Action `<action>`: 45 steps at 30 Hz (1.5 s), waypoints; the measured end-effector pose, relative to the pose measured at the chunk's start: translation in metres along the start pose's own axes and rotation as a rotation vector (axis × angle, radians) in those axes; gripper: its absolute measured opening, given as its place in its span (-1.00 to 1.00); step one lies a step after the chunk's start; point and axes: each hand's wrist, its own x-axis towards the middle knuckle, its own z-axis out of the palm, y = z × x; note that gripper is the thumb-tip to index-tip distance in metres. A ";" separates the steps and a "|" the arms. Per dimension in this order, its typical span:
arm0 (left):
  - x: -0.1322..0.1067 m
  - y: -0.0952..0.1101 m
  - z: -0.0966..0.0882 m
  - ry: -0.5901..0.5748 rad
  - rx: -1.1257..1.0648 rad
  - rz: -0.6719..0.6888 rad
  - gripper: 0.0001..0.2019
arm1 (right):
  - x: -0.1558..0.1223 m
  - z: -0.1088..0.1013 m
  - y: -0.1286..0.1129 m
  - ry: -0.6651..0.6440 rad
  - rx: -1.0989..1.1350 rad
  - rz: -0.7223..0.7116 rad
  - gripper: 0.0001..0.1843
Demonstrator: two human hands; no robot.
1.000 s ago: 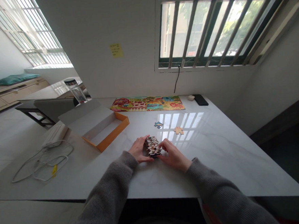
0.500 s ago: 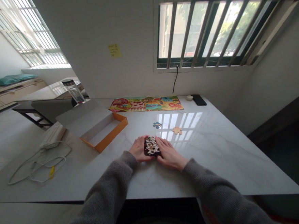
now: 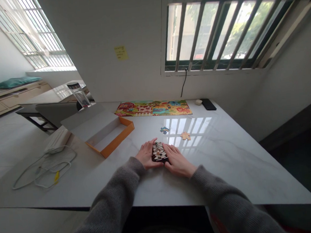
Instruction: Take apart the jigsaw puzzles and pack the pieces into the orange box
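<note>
Puzzle stack (image 3: 159, 152) sits on the bench (image 3: 228, 161) between our left hand (image 3: 147, 155) and right hand (image 3: 177, 161); our fingers (image 3: 150, 147) lie straight, unclenched, pressed against its sides.

White wall (image 3: 99, 35), barred window (image 3: 218, 23), glossy white table (image 3: 228, 161), pale floor (image 3: 2, 141)

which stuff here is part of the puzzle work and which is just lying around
In hand: stack of puzzle pieces between left hand and right hand; blue loose piece; tan loose piece; orange box.
Lying about: phone; bottle; white cable; sticky note.
</note>
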 end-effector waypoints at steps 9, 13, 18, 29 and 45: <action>0.000 0.001 -0.003 0.029 -0.077 0.013 0.00 | 0.002 -0.008 0.017 0.007 0.134 -0.065 -0.19; 0.000 0.006 -0.005 0.027 -0.075 0.028 -0.04 | 0.004 -0.028 0.061 0.284 0.096 0.133 -0.37; -0.002 0.009 -0.006 0.016 -0.094 0.038 -0.06 | 0.002 -0.043 0.114 0.322 -0.206 0.471 -0.54; 0.000 0.007 -0.003 0.054 -0.089 0.042 -0.07 | 0.009 -0.035 0.097 0.349 0.345 0.367 -0.79; 0.002 -0.001 0.001 0.107 -0.152 0.083 -0.11 | 0.005 -0.027 0.030 0.129 1.359 0.043 -0.68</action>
